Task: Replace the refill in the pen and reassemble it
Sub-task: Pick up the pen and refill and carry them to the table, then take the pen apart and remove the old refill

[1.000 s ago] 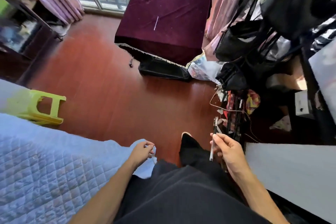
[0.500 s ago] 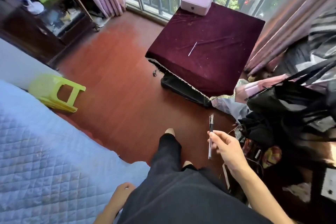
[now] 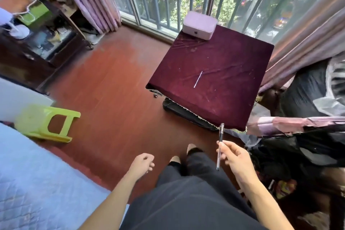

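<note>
A slim pen (image 3: 220, 144) with a clear barrel and a dark cap end stands nearly upright in my right hand (image 3: 234, 157), pinched between thumb and fingers at the lower right. A thin white refill (image 3: 197, 79) lies alone on the maroon cloth of the low table (image 3: 224, 95) ahead, well beyond the pen. My left hand (image 3: 142, 162) hovers over the floor beside my knee, fingers loosely curled and holding nothing.
A pale pink box (image 3: 199, 25) sits at the table's far edge by the window bars. A lime stool (image 3: 47, 123) lies tipped on the red wooden floor. A blue quilted bed (image 3: 37, 183) is at the left; dark bags (image 3: 298, 155) crowd the right.
The view has swung up and towards the table. My left hand has left the quilt edge and come forward over the floor. My right hand still grips the pen.
</note>
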Tool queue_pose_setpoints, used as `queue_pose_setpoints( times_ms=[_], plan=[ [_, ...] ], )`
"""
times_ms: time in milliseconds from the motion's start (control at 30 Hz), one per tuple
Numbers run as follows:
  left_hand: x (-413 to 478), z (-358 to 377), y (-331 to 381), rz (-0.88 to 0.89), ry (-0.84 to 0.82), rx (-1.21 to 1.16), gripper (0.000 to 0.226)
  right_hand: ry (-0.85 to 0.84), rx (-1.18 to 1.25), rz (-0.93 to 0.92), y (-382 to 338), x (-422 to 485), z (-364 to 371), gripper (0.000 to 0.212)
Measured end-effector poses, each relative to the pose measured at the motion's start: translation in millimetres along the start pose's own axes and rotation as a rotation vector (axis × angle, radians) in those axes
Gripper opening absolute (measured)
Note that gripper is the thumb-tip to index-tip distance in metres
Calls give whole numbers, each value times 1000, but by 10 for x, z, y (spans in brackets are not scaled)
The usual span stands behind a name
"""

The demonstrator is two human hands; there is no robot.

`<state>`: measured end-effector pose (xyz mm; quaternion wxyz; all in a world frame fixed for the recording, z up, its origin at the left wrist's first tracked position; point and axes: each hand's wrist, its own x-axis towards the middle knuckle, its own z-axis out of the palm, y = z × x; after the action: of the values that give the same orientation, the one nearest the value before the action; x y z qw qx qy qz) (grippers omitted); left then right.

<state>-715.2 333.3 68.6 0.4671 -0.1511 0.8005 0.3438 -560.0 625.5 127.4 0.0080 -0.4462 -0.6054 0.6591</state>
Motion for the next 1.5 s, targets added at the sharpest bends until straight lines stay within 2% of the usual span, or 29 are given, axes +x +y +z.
queue_pose_setpoints(
  times_ms=[133, 233, 533, 733, 900, 1067, 1233, 1367, 1500],
  plan=[
    [402, -55, 774, 60, 6, -2, 16, 1, 24, 12, -235, 539, 43, 17],
    [591, -107, 1146, 39, 23, 27, 14, -1, 20, 5, -472, 969, 55, 24],
    [957, -448, 1550, -76, 15, 201, 17, 31, 59, 17, -1213, 1945, 70, 12],
    [1403, -760, 1954, -44, -59, 392, 17, 124, 125, 27, -1583, 2273, 146, 17],
    [1960, -835, 2628, 2, -152, 449, 20, 251, 161, 81, -1724, 2431, 303, 13],
    [2322, -550, 3420, 92, -209, 403, 16, 294, 171, 162, -1712, 2621, 494, 12],
    [2138, -7, 4056, 232, -352, 307, 16, 262, 135, 198, -1712, 2773, 662, 16],
    [2006, 434, 4308, 318, -436, 229, 16, 238, 109, 203, -1599, 3025, 745, 14],
    [2168, 820, 4336, 333, -473, 153, 18, 199, 103, 211, -1375, 3353, 832, 10]
  ],
)
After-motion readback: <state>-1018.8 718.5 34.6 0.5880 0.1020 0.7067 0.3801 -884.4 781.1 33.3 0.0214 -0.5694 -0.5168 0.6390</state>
